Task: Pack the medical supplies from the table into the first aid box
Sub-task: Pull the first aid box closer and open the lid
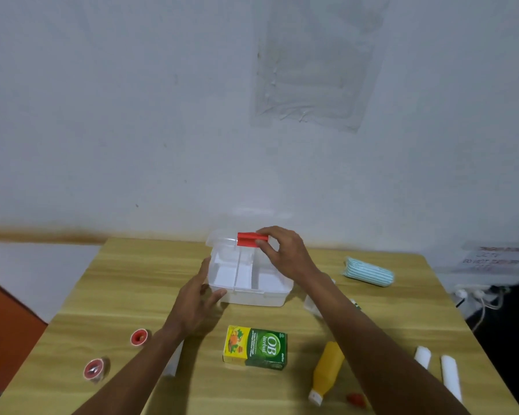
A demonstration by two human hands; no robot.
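Two small round rolls with red centres lie at the left of the wooden surface: the nearer roll is blurred, the farther roll sits just beside the left forearm. A white oblong item is mostly hidden under that forearm. The left hand rests against the near left corner of the first aid box, its fingers spread along the wall. The box is one clear, rounded plastic tub standing at the middle of the surface, with white dividers showing inside. The right hand has its fingers pinched together on the red handle at the box's far rim. In front of the box lies one green and yellow carton printed "OB herbal". To its right one orange bottle lies on its side, white cap toward the camera, beside a small red object too blurred to identify. One pale striped soft pack lies farther back. Two white cylinders lie at the right edge. Something white is partly hidden under the right forearm.
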